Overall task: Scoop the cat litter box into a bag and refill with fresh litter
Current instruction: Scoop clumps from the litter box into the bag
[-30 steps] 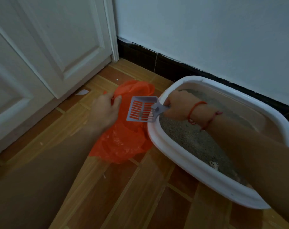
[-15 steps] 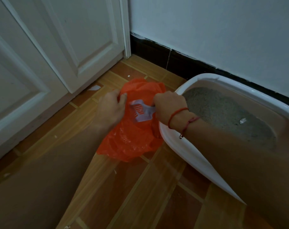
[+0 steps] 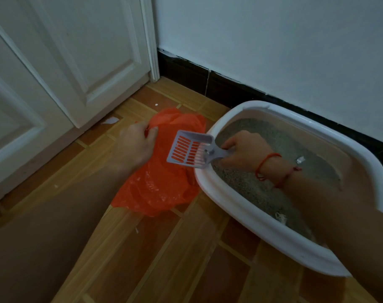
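A white litter box (image 3: pixel 247 217) holding grey litter (image 3: pixel 260 136) stands on the floor by the wall. To its left lies an orange plastic bag (image 3: pixel 162 189). My left hand (image 3: pixel 136 145) pinches the bag's upper edge. My right hand (image 3: pixel 245 149), with red strings on the wrist, grips the handle of a pale slotted scoop (image 3: pixel 189 149). The scoop's blade hangs over the bag, near the box's left rim, and looks empty. Small pale scraps (image 3: pixel 300 159) lie on the litter.
A white panelled door (image 3: pixel 61 68) is at the left, a white wall with a black skirting (image 3: pixel 208 82) behind the box. Wood-pattern floor (image 3: pixel 175 259) spreads in front, with a few white scraps (image 3: pixel 109 120) on it.
Half a second ago the scoop was tipped down into the bag. It is now lifted out and held level over the bag, back toward the box rim. My left hand still holds the bag.
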`<state>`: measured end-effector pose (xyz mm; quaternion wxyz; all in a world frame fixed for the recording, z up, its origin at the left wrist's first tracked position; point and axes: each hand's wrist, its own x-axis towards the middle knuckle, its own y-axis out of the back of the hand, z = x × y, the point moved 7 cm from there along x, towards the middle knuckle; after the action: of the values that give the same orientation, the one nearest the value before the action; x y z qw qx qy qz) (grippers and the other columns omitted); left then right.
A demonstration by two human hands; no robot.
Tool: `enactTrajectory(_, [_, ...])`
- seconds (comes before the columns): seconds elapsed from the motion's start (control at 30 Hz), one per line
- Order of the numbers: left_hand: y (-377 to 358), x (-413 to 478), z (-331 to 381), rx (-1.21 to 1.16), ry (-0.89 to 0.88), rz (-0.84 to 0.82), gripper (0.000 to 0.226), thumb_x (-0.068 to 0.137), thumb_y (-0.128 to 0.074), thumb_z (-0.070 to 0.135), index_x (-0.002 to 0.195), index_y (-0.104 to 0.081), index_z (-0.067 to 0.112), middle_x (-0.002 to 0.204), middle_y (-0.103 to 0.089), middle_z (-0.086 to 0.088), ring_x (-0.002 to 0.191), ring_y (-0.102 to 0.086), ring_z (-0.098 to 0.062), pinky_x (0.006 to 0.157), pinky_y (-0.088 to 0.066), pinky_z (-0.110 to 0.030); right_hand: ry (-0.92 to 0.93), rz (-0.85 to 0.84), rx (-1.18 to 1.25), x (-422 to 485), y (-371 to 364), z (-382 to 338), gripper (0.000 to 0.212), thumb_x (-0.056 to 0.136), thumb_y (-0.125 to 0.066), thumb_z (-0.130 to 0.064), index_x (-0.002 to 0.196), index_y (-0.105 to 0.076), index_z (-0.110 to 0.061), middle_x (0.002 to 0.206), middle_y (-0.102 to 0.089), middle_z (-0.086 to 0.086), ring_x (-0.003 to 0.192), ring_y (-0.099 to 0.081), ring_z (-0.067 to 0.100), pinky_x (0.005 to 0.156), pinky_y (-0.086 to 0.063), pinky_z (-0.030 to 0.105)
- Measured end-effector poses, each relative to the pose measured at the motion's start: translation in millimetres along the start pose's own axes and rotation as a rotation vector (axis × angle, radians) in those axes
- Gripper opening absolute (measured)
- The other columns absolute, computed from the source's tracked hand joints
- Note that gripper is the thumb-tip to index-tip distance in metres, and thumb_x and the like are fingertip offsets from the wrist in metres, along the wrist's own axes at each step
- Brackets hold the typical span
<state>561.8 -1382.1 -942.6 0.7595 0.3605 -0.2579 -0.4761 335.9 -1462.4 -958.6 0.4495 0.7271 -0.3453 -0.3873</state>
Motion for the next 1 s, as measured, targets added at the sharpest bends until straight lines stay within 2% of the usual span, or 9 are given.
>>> enactTrajectory(0.07, [-3.8,0.0,3.2,-0.014,-0.007,-0.015,0.027,0.104,-0.042,0.033,0.09,-0.059,0.018,0.073,-0.057,0.005,0.067,-0.056,-0.013,0.052,-0.034,-0.026,-0.016,-0.015,0.051,-11.6,7.2,14.4,0.029,0.081,-0.076,-0.033,0.108,-0.073,-0.021,0.086,-0.069,-0.005,0.068,-0.061,0.007,0.062,-0.051,0.02])
enactTrajectory(0.13, [-8.4,-0.1,8.6,0.004,-0.032,-0.02,0.028,0.104,-0.043,0.031,0.084,-0.058,0.018,0.07,-0.055,0.002,0.066,-0.056,-0.019,0.052,-0.032,-0.03,-0.031,-0.003,0.089,-20.7,15.0,33.8,0.03,0.084,-0.072,-0.031,0.112,-0.071,-0.021,0.077,-0.062,-0.011,0.063,-0.055,0.003,0.056,-0.042,0.015])
enactTrajectory(0.27, [-12.0,-0.5,15.4,0.073,-0.08,0.0,0.03,0.103,-0.045,0.029,0.088,-0.063,0.01,0.073,-0.06,-0.008,0.069,-0.057,-0.028,0.059,-0.035,-0.035,-0.081,0.021,0.024,-35.2,32.4,77.8,0.019,0.089,-0.066,-0.029,0.105,-0.073,-0.022,0.062,-0.056,-0.011,0.053,-0.048,0.005,0.052,-0.034,0.017])
enactTrajectory(0.37, [-13.9,0.8,18.0,0.074,-0.084,0.001,0.03,0.103,-0.045,0.027,0.093,-0.065,0.008,0.079,-0.063,-0.012,0.07,-0.056,-0.028,0.061,-0.036,-0.035,-0.21,0.032,-0.138,-48.5,52.5,129.2,0.02,0.091,-0.062,-0.035,0.095,-0.074,-0.019,0.067,-0.062,0.0,0.057,-0.053,0.014,0.057,-0.043,0.025])
enactTrajectory(0.47, [-16.8,6.4,14.9,0.057,-0.087,0.005,0.028,0.103,-0.045,0.024,0.092,-0.064,0.007,0.079,-0.063,-0.016,0.069,-0.055,-0.032,0.061,-0.036,-0.035,-0.36,0.069,-0.406,-60.6,77.5,182.5,0.025,0.088,-0.061,-0.045,0.095,-0.072,-0.024,0.081,-0.066,0.004,0.069,-0.06,0.022,0.073,-0.056,0.036])
enactTrajectory(0.6, [-15.9,12.5,12.1,0.03,-0.042,0.05,0.026,0.103,-0.045,0.018,0.092,-0.065,0.004,0.077,-0.061,-0.017,0.064,-0.05,-0.028,0.062,-0.033,-0.034,-0.564,0.062,-0.561,-79.1,104.5,224.9,0.026,0.086,-0.062,-0.038,0.099,-0.067,-0.016,0.076,-0.057,0.006,0.072,-0.058,0.027,0.078,-0.055,0.038])
enactTrajectory(0.73, [-8.9,19.5,8.5,0.051,-0.007,0.098,0.027,0.102,-0.047,0.016,0.096,-0.067,-0.002,0.086,-0.063,-0.026,0.074,-0.051,-0.033,0.068,-0.037,-0.039,-0.596,0.016,-0.62,-85.3,103.1,230.8,0.025,0.088,-0.062,-0.034,0.103,-0.062,-0.014,0.081,-0.052,0.006,0.089,-0.064,0.03,0.074,-0.048,0.036])
enactTrajectory(0.87, [-3.3,19.3,7.0,0.027,0.021,0.135,0.025,0.101,-0.047,0.015,0.093,-0.065,-0.001,0.08,-0.056,-0.02,0.074,-0.045,-0.027,0.068,-0.035,-0.038,-0.605,-0.063,-0.592,-81.5,83.5,233.8,0.024,0.088,-0.061,-0.031,0.106,-0.062,-0.014,0.077,-0.053,0.004,0.076,-0.056,0.024,0.068,-0.049,0.036])
enactTrajectory(1.0, [-3.5,18.6,4.7,0.033,0.05,0.137,0.024,0.102,-0.047,0.017,0.093,-0.065,0.003,0.08,-0.054,-0.018,0.075,-0.049,-0.033,0.068,-0.035,-0.038,-0.631,-0.094,-0.467,-80.1,59.3,240.0,0.021,0.09,-0.062,-0.035,0.1,-0.063,-0.016,0.067,-0.048,-0.001,0.062,-0.052,0.014,0.063,-0.046,0.031])
